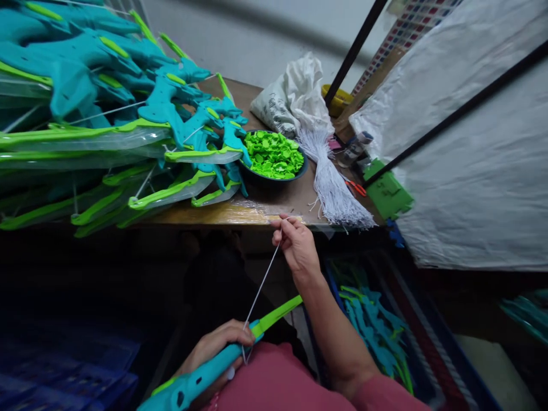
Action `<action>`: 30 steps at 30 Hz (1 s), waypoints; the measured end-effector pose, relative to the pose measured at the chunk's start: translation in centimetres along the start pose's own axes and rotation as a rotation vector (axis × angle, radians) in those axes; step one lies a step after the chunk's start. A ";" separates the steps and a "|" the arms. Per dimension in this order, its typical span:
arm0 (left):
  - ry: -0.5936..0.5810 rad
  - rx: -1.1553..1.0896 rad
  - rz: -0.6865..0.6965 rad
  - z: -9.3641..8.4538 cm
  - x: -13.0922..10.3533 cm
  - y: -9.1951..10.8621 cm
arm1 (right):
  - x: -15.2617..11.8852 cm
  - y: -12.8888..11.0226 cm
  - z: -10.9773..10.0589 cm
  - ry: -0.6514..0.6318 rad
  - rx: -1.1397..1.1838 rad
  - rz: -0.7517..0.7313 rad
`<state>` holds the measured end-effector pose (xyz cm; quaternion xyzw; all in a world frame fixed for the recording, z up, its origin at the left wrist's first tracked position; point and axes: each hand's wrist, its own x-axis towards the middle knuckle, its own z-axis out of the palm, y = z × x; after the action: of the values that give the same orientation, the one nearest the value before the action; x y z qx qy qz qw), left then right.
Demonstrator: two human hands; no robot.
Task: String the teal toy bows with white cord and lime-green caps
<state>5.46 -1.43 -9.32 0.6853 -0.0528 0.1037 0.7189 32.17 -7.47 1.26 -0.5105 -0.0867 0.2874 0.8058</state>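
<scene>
Low against the body, my left hand [220, 341] is wrapped around a teal plastic piece with a lime-green limb, which looks like a toy bow [205, 370]. A white string [264, 281] runs from it, looped near my left fingers, up to my right hand [298, 246]. That hand pinches the string between thumb and fingers just in front of the table edge, and the string is straight and taut. Part of the bow is cut off at the bottom of the view.
Similar teal-and-green bows [166, 103] are piled on the table's left. Beside them are a bowl of green plastic pieces [274, 154], a bundle of white strings [331, 182], a white sack [295, 91] and orange-handled scissors [356, 187]. More teal parts [372, 325] lie in a crate at lower right.
</scene>
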 end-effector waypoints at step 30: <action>0.878 0.038 -0.395 -1.6 -2.4 5.5 | -4.5 -8.7 -4.3 0.249 -0.405 -0.643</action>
<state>1.77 0.23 -4.60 0.5866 0.3886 0.2457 0.6668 33.62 -16.00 7.57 -0.6369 -0.1988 -0.0663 0.7419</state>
